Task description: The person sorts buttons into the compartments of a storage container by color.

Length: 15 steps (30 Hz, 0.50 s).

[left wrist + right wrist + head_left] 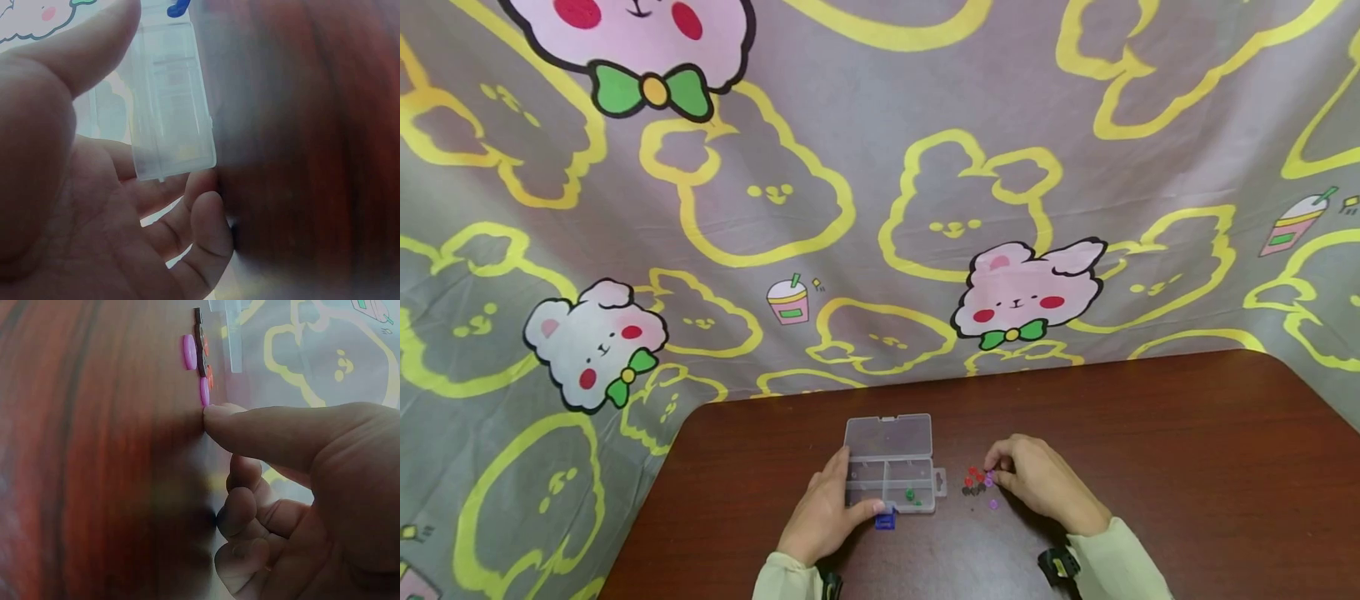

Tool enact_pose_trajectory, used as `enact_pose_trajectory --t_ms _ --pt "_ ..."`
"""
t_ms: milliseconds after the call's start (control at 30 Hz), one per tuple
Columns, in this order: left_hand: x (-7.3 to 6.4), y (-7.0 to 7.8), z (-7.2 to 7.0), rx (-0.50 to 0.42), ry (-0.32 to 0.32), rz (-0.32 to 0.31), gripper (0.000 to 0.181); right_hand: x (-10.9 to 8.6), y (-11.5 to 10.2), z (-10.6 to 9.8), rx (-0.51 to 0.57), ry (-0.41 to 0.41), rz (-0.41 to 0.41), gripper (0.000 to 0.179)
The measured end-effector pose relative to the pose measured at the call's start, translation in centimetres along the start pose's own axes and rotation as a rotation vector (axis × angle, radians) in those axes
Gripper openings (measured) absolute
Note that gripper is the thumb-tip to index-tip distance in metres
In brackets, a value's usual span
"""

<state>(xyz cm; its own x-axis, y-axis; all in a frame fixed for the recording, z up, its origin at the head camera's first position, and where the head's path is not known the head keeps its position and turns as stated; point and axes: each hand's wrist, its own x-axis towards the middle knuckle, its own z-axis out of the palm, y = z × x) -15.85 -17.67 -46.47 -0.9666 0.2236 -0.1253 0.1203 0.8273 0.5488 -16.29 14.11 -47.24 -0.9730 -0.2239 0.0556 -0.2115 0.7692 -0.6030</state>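
Observation:
A clear plastic compartment box (936, 497) stands on the table with its lid tipped back. My left hand (823, 512) grips its left side, thumb along the front edge by a blue latch (885, 521). Green pieces (910, 494) lie in the front right compartment. In the left wrist view the box's end wall (175, 106) sits between thumb and fingers. Right of the box, my right hand (1048, 483) reaches down with thumb and index fingertips at small purple button-like pieces (204, 392). The thumb tip meets one's edge; I cannot tell whether it is pinched.
Red pieces (974, 472) and dark pieces (967, 491) lie in a small cluster between box and right hand. One purple piece (994, 504) lies nearer the front. Behind the brown table (1150, 442) hangs a patterned cloth (865, 208).

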Motion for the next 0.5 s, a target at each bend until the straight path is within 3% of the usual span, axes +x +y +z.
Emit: enact_pose_trajectory --t_ms 500 --pt "-0.06 -0.15 0.03 0.006 0.018 0.026 0.101 -0.12 -0.02 0.0 0.008 0.031 0.046 0.021"
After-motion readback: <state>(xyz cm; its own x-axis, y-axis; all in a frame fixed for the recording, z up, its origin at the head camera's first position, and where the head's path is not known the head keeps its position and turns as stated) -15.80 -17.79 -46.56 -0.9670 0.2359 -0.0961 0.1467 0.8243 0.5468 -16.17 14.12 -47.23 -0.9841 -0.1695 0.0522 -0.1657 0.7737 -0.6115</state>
